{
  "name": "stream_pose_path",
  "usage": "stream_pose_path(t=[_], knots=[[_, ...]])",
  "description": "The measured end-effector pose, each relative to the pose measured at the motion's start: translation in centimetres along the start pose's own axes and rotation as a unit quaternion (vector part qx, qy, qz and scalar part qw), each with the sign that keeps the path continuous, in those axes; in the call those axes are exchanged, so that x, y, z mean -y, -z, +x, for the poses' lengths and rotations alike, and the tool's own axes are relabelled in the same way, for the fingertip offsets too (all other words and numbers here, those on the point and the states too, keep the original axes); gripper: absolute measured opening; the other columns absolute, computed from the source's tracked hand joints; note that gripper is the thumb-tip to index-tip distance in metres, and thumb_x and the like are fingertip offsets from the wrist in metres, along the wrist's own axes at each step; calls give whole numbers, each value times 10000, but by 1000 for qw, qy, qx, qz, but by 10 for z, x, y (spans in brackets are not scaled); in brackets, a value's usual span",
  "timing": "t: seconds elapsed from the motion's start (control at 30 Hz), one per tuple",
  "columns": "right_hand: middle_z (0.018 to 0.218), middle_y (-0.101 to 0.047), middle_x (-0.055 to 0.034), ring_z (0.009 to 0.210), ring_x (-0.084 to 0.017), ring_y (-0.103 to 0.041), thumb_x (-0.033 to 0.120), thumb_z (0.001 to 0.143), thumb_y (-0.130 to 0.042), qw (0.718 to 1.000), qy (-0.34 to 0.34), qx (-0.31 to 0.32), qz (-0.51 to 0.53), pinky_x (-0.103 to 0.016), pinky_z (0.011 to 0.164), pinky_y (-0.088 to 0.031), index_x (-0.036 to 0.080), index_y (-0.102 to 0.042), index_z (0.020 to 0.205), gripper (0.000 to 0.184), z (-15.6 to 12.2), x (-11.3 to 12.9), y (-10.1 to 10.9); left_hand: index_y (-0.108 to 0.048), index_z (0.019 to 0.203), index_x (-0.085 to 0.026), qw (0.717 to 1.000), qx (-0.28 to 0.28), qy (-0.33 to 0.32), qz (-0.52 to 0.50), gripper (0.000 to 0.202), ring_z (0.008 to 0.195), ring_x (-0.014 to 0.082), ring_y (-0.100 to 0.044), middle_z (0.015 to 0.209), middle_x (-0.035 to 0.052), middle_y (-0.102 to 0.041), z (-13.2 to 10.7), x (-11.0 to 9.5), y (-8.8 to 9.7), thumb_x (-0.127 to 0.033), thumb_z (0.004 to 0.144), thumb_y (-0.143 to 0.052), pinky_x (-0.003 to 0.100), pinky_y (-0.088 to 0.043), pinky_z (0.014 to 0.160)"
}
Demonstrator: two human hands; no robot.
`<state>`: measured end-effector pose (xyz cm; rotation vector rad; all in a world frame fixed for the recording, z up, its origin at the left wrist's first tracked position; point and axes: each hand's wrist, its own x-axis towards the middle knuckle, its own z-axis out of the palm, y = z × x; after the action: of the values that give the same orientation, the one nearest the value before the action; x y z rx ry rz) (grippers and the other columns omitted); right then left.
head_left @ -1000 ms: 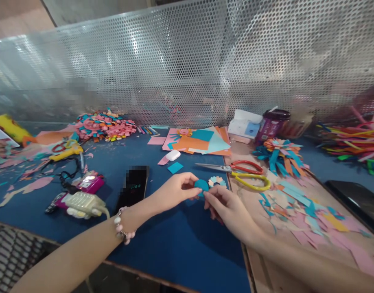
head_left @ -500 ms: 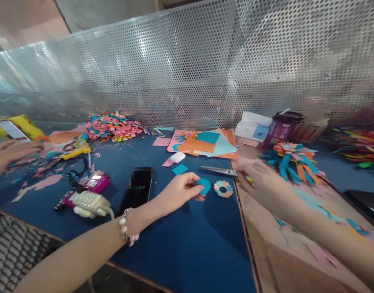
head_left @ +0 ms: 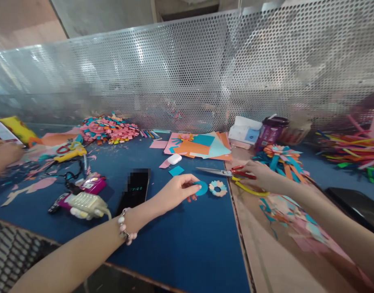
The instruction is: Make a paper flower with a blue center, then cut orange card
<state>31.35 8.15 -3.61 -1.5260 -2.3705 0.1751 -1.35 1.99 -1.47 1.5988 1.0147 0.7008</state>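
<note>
My left hand (head_left: pixel 180 189) is closed in a pinch on a round blue paper disc (head_left: pixel 201 188), held above the blue tabletop. Just right of the disc lies a scalloped paper ring (head_left: pixel 217 189) in peach and light blue. A pair of scissors (head_left: pixel 213 171) lies behind the ring, its blades pointing left and its red and yellow handles apart. My right hand (head_left: pixel 263 173) is over the handles, loosely open, with its fingertips at the red one; the fingers do not wrap round it.
A phone (head_left: pixel 134 187) and a glue gun (head_left: pixel 87 203) lie left. Behind are paper sheets (head_left: pixel 202 145), a white case (head_left: pixel 175 159) and a heap of paper pieces (head_left: pixel 109 128). Paper flowers (head_left: pixel 281 156) and a purple cup (head_left: pixel 270 132) stand right. Another person's hand (head_left: pixel 5 156) is far left.
My right hand has shifted back to the right from the scissors, baring their red and yellow handles. My left hand still pinches the blue disc. The view has turned slightly right.
</note>
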Motion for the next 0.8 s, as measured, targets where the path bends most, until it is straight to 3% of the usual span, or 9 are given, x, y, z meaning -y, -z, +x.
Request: stream_pose_path(t=[0.1, 0.2, 0.3, 0.33, 0.4, 0.47, 0.6, 0.7, 0.8], knots=[[1089, -672, -131, 954, -269, -647, 493, 766, -653, 996, -41, 28, 70, -370, 817, -520, 175, -658, 1044, 422, 1, 3, 6, -639, 894, -165, 1000, 8, -10, -11, 161, 701, 143, -639, 748, 17, -646, 0, 1, 1, -322, 864, -619, 276, -492, 665], [1028, -679, -132, 856, -260, -662, 498, 712, -694, 987, -85, -37, 130, -372, 739, -532, 162, -604, 1057, 490, 0, 26, 11, -677, 919, -166, 998, 35, -15, -46, 170, 771, 160, -666, 829, 37, -681, -3, -2, 0, -318, 846, -654, 306, -517, 741], [971, -689, -125, 864, -276, -664, 567, 722, -689, 966, -117, -124, 195, -401, 753, -534, 174, -585, 1030, 510, -6, 68, 10, -712, 899, -168, 993, 84, -19, -82, 136, 921, 177, -669, 1032, 74, -701, -8, -9, -2, -274, 816, -697, 324, -511, 852], [970, -687, -120, 868, -279, -662, 581, 722, -689, 960, -115, -144, 212, -410, 760, -533, 185, -596, 972, 477, -10, 83, 8, -722, 890, -172, 990, 107, -30, -90, 115, 1000, 185, -654, 1130, 82, -683, -10, -10, -2, -253, 810, -704, 322, -499, 893], [1037, -677, -111, 923, -270, -655, 555, 778, -674, 955, -80, -135, 251, -395, 765, -545, 211, -602, 1056, 448, -19, 110, 4, -736, 878, -183, 979, 154, -66, -113, 91, 1120, 196, -612, 1253, 78, -638, -13, -11, -4, -221, 798, -718, 320, -474, 959], [1015, -678, -92, 926, -267, -653, 529, 782, -692, 953, -49, -108, 279, -378, 740, -557, 239, -596, 1134, 467, -27, 126, 1, -738, 911, -194, 972, 186, -83, -114, 114, 1107, 195, -619, 1214, 73, -664, -16, -10, -4, -227, 803, -718, 331, -470, 973], [1009, -676, -86, 930, -281, -654, 469, 739, -749, 957, -31, -64, 281, -385, 744, -562, 255, -570, 1213, 550, -31, 131, 1, -723, 914, -179, 980, 183, -69, -44, 123, 964, 184, -659, 1042, 69, -722, -15, -10, -1, -256, 819, -707, 330, -493, 906], [1064, -663, -101, 950, -290, -652, 463, 715, -751, 966, -39, -84, 240, -390, 753, -553, 243, -543, 1200, 572, -27, 126, 2, -715, 916, -167, 984, 155, -83, -11, 121, 940, 180, -654, 1039, 79, -717, -15, -14, 2, -252, 836, -685, 322, -490, 882], [1131, -642, -122, 974, -301, -646, 493, 686, -752, 977, -37, -109, 178, -384, 759, -537, 230, -497, 1201, 631, -29, 129, 0, -719, 940, -170, 983, 164, -88, 7, 149, 933, 191, -664, 1020, 83, -727, -20, -18, -1, -280, 850, -676, 328, -496, 872]])
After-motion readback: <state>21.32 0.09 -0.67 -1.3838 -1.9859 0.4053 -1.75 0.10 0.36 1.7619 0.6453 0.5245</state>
